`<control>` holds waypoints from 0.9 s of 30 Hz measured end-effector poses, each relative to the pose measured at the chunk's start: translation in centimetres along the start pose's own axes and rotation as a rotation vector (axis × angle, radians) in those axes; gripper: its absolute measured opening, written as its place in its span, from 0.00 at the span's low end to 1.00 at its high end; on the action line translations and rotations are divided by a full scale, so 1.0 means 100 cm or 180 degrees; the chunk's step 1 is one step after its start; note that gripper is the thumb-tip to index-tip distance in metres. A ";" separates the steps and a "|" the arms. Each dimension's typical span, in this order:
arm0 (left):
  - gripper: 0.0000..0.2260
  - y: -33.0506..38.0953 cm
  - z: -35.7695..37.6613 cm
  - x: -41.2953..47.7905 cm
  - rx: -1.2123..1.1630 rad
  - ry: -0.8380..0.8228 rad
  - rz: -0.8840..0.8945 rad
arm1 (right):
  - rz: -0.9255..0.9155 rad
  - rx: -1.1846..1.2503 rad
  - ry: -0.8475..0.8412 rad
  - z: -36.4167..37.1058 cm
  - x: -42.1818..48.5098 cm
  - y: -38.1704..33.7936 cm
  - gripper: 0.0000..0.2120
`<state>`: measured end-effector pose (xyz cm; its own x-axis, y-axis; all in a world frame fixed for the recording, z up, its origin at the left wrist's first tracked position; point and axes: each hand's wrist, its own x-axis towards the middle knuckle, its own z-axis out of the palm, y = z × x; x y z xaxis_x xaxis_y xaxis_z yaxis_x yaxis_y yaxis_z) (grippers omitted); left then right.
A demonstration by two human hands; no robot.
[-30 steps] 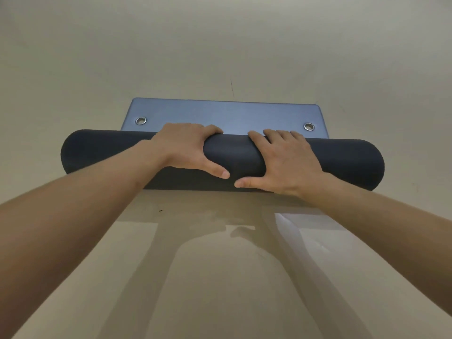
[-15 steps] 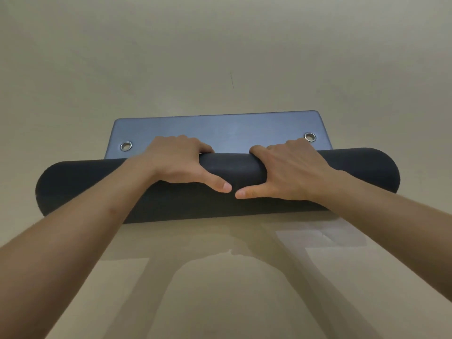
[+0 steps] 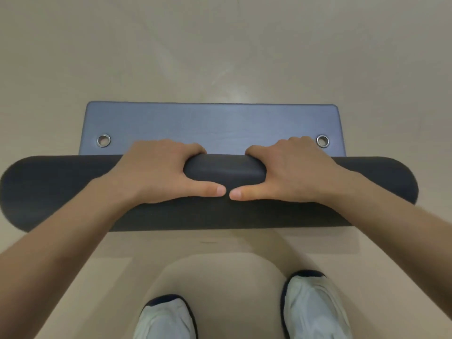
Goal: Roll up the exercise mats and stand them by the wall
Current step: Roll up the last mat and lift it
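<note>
Gripping mat roll (image 3: 225,170) mid-length with left hand (image 3: 156,171) and right hand (image 3: 293,170), both curled over it. Keep pressure even; roll straight over flat tail (image 3: 212,126).

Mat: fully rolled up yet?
No: beyond the roll, a flat end of the mat with two eyelets lies unrolled.

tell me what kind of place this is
Probably an indoor workout room or gym, though it could be a room at home. A blue exercise mat with metal eyelets lies mostly rolled up on a smooth beige floor, and the person wears trainers.
</note>
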<state>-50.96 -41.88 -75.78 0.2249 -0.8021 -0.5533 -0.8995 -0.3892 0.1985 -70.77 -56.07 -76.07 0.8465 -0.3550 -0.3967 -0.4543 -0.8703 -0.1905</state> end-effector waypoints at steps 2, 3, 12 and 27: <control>0.39 0.002 0.011 -0.010 0.0112 0.0695 -0.0002 | 0.0038 0.0083 -0.0049 -0.002 0.011 0.006 0.40; 0.38 0.003 0.019 -0.014 0.0114 0.1081 0.0015 | 0.0063 0.0145 -0.0099 -0.003 0.016 0.009 0.41; 0.32 0.014 0.061 -0.008 0.0415 0.2025 0.0099 | 0.0438 0.0505 -0.0020 -0.015 0.047 0.024 0.46; 0.24 -0.001 0.010 0.050 0.0029 0.2112 0.0280 | 0.0010 -0.0252 0.1597 0.038 0.025 0.003 0.38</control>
<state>-50.10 -45.42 -79.42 0.3307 -0.9403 0.0802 -0.9275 -0.3081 0.2118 -69.88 -55.85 -80.55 0.8831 -0.4611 0.0869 -0.4511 -0.8852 -0.1135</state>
